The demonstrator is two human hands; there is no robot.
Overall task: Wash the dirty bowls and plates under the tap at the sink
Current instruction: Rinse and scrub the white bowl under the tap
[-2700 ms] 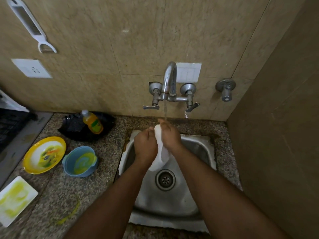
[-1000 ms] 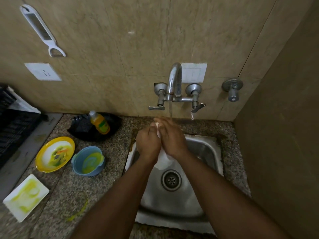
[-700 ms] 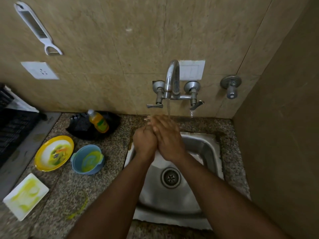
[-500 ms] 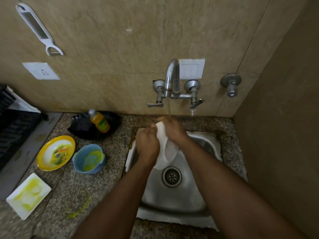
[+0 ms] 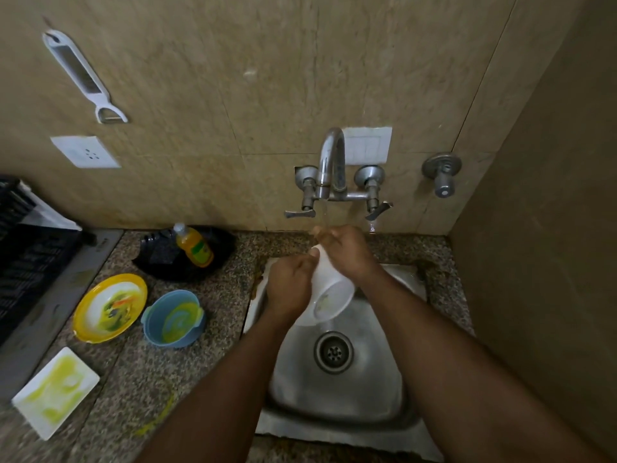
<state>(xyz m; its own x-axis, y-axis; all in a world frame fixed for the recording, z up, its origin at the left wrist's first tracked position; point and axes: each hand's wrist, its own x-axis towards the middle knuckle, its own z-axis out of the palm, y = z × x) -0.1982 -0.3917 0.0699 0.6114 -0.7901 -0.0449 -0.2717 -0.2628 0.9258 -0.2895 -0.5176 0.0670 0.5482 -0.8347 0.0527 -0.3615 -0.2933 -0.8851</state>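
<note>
Since half a second ago the white bowl (image 5: 329, 294) has tipped further, showing its base. Left of the sink (image 5: 337, 385) wait a smeared plate (image 5: 110, 307) and blue bowl (image 5: 173, 319) (unwashed). Over the sink, the left hand (image 5: 288, 290) clasps the rim while the right hand (image 5: 349, 250) grips and rubs it beneath the tap (image 5: 330, 168).

Tap (image 5: 330, 168) close above the hands (image 5: 320, 272)
</note>
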